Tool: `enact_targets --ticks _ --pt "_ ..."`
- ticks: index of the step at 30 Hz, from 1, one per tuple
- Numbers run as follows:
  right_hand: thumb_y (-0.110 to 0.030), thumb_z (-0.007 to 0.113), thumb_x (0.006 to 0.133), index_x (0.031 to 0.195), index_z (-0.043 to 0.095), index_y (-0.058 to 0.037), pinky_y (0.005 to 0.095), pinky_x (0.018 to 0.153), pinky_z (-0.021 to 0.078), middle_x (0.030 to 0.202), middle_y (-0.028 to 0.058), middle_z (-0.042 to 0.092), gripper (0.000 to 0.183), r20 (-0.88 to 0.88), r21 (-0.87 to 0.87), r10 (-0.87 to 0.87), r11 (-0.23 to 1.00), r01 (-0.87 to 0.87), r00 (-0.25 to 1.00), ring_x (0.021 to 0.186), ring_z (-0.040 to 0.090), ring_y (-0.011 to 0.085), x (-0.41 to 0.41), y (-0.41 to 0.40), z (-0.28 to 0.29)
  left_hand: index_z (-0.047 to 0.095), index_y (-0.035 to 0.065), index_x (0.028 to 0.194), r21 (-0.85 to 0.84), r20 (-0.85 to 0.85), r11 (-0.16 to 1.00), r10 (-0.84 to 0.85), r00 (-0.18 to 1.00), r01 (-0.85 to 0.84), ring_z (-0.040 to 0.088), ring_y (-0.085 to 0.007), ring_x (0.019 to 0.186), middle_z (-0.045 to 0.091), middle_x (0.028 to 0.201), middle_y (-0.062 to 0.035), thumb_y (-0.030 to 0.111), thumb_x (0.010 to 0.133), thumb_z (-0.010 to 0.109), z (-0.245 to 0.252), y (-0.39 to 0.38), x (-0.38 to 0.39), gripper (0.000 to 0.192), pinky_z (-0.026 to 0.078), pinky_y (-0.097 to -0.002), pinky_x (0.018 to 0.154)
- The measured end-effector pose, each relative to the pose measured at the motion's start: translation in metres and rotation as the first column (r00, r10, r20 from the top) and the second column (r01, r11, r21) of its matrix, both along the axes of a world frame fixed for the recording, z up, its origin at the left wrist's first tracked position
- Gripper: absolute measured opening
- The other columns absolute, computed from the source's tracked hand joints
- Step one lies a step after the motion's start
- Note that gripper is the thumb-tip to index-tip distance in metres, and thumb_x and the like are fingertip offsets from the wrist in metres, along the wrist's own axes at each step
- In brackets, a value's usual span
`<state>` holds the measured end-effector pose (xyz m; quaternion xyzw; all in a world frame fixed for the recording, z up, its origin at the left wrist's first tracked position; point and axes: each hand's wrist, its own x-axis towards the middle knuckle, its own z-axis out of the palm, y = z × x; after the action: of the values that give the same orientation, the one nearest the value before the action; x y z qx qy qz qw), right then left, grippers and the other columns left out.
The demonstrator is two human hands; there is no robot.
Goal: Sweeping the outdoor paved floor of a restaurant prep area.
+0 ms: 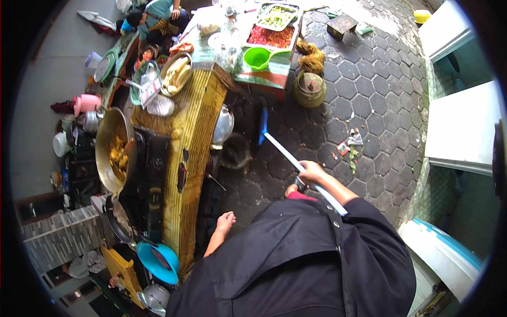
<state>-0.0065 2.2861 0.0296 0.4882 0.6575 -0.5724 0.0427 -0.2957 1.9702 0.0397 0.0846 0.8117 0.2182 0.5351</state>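
Observation:
My right hand [312, 172] grips the pale handle [289, 154] of a broom. Its blue head [263, 126] rests low over the dark hexagonal paving, near the shadow under a table. My left hand [226, 222] hangs beside a yellow wooden bench [194, 150], fingers curled, with nothing visible in it. On the paving to the right of the broom lies a patch of litter: a white plastic scrap [355, 138], a small red packet [343, 148] and wilted green stalks [352, 160].
A lidded pot [310, 90] stands on the paving by a table with food trays [273, 36] and a green dipper [257, 58]. Left, a large wok [103, 146] of food sits on a stove [154, 166]. Another person [160, 18] sits at the back. White doors [463, 126] line the right.

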Motion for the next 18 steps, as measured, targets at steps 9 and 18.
enact_targets --ticks 9,18 --pt "0.001 0.055 0.061 0.080 0.054 -0.0015 0.0257 0.035 0.0389 0.053 0.0057 0.050 0.019 -0.027 -0.512 -0.472 0.764 0.393 0.881 0.038 0.048 0.0138 -0.115 0.119 -0.108 0.046 -0.0013 0.107 0.169 -0.072 0.930 -0.317 0.946 0.325 0.055 -0.0144 0.079 0.057 0.090 -0.0122 0.014 0.081 0.046 0.057 0.136 0.012 0.030 0.043 -0.0239 0.071" --pt "0.001 0.049 0.060 0.074 0.051 0.0024 0.0257 0.031 0.0339 0.052 0.0084 0.049 0.015 0.174 -0.428 -0.584 0.680 0.595 0.793 0.034 0.045 0.0130 0.035 0.027 0.021 0.054 -0.0001 0.085 0.053 -0.007 0.906 -0.421 0.907 0.421 0.055 -0.0171 0.068 0.057 0.074 -0.0115 0.019 0.078 0.048 -0.050 0.033 -0.138 0.022 0.042 -0.0304 0.063"
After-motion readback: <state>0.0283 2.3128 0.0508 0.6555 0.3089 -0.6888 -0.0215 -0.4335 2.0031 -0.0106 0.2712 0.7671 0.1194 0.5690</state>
